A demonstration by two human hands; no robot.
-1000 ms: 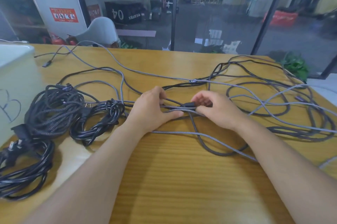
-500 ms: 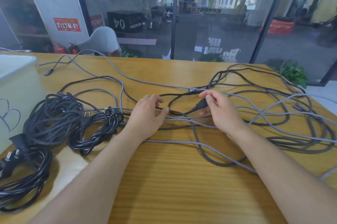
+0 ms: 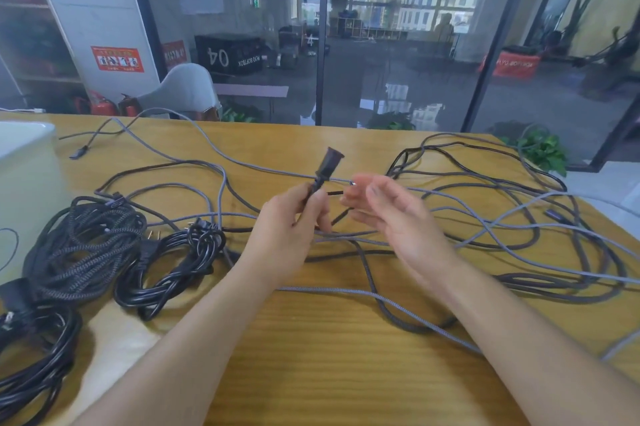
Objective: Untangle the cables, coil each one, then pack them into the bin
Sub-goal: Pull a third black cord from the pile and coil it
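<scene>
A tangle of grey and black cables (image 3: 491, 217) sprawls over the wooden table (image 3: 346, 366). My left hand (image 3: 287, 235) is raised above the table and grips a black cable just below its plug (image 3: 330, 159), which points up. My right hand (image 3: 391, 217) hovers beside it, blurred, fingers spread and relaxed, holding nothing. Three coiled cables lie at the left: a braided dark coil (image 3: 83, 249), a glossy black coil (image 3: 173, 266) and a black power cable coil (image 3: 31, 366). The white bin (image 3: 24, 190) stands at the far left.
A grey braided cable (image 3: 381, 301) runs across the table under my forearms. A glass wall rises behind the far table edge. A white chair (image 3: 183, 89) stands beyond the table, and a green plant (image 3: 543, 151) sits past the right corner.
The black plug passed from my right hand to my left, which lifted it off the table. My right hand let go and opened. The head camera tilted up.
</scene>
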